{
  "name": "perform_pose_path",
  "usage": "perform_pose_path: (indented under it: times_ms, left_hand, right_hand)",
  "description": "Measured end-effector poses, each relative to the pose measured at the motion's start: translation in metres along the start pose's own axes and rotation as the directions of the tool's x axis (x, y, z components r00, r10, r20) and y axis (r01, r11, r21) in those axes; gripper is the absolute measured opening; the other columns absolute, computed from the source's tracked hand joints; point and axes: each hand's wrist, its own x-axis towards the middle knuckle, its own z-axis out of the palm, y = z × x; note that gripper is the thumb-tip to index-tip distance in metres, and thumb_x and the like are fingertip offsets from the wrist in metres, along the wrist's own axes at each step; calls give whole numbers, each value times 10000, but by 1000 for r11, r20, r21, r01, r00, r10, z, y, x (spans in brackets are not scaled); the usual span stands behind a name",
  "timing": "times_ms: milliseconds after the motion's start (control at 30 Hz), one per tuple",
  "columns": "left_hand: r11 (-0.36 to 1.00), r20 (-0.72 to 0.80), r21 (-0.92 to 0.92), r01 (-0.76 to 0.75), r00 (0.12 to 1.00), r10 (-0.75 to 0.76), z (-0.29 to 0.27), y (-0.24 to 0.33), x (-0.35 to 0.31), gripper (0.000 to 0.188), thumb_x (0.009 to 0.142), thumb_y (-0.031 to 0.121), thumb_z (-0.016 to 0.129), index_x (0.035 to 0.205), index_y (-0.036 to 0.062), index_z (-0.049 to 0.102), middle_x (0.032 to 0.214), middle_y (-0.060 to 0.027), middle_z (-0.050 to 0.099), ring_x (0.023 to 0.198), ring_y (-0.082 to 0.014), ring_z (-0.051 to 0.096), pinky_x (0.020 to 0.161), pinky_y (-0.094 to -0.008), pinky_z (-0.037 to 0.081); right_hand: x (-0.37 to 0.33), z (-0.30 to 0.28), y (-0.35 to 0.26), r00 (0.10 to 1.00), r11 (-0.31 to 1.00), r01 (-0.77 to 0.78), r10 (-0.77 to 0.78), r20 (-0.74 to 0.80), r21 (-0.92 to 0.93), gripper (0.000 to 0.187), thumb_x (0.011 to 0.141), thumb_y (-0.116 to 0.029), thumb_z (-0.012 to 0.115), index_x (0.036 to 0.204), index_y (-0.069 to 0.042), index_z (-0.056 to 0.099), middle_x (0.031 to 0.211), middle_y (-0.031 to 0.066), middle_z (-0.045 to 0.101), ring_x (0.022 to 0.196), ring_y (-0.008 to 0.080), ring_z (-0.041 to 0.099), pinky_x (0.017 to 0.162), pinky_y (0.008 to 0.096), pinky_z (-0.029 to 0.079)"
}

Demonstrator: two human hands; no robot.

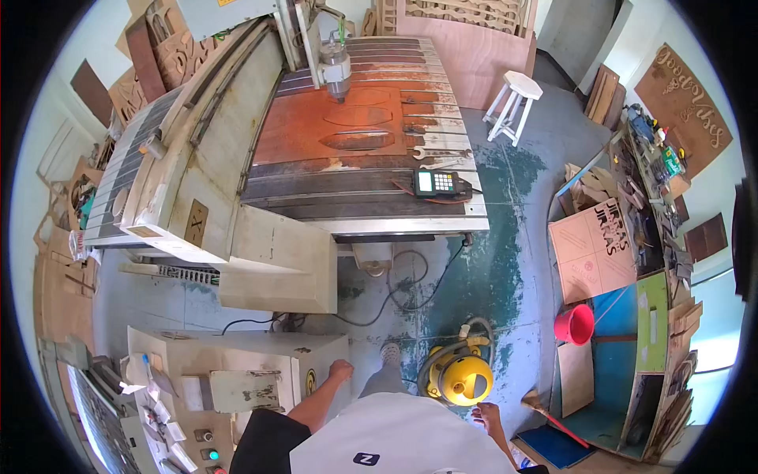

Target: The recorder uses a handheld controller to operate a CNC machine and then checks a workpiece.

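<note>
1. The worn grey-and-green floor (505, 237) runs as a broad lane between the right edge of the CNC router (170, 189) and the cluttered right wall; a narrower strip lies in front of the machine, crossed by a dark cable (387, 304).
2. The router's slatted bed (308, 193) has a straight metal front edge facing the person. On it lies a reddish-brown board (292, 126) with oval cuts, under the spindle (336, 71).
3. The beige control cabinet (237, 347) fills the lower left, its right side close to the person's body.
4. A blue-and-green shelf unit (651, 316) bounds the lane at right, wood offcuts stacked along its outer side.
5. A printed cardboard sheet (580, 261) leans there, jutting over the floor.
6. The yellow vacuum cleaner (464, 379) stands on the floor just right of the person's legs, hose looped around it.
7. A white stool (517, 87) stands beyond the bed's right edge; a red bucket (574, 325) sits by the shelf.
8. A handheld controller (436, 183) and wrenches (440, 153) lie near the bed's right edge.
9. The left hand (341, 371), fingers curled, is beside the cabinet; the right hand (487, 415), fingers bent, is near the vacuum. I cannot tell whether either grips anything.
</note>
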Motion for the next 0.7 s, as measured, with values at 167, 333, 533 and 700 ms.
perform_pose_path:
  times_ms: [167, 333, 533, 700]
  left_hand:
    - [985, 9, -163, -56, 998, 58, 6, 39, -13, 108, 663, 119, 589, 650, 32, 652, 626, -123, 630, 574, -238, 627, 570, -358, 502]
    - [994, 19, 18, -107, 994, 107, 15, 34, 7, 127, 659, 130, 577, 657, 31, 657, 629, -141, 630, 583, -261, 626, 584, -367, 504]
    - [910, 84, 277, -307, 952, 296, 18, 5, 41, 115, 670, 130, 573, 649, 38, 637, 609, -118, 603, 548, -243, 580, 521, -354, 456]
    - [918, 109, 281, -280, 960, 259, 11, 60, 25, 146, 658, 163, 568, 620, 46, 648, 604, -130, 621, 593, -272, 620, 584, -388, 488]
  right_hand:
    - [0, -6, -1, 1000, 995, -11, 14, -27, 102, 277, 821, -224, 564, 984, -2, 544, 794, 119, 620, 682, 236, 631, 568, 354, 500]
    - [-9, 0, 8, 998, 972, 20, -7, -59, 232, 293, 819, -194, 592, 1000, 30, 541, 728, 114, 613, 578, 202, 613, 484, 318, 498]
    - [-21, 0, 26, 999, 969, 1, 10, -45, 247, 287, 814, -188, 574, 998, 30, 545, 728, 112, 608, 563, 203, 603, 469, 304, 480]
    - [-5, -6, 52, 994, 986, -40, 56, -95, 161, 269, 815, -200, 566, 1018, -25, 544, 773, 112, 626, 680, 239, 633, 590, 384, 511]
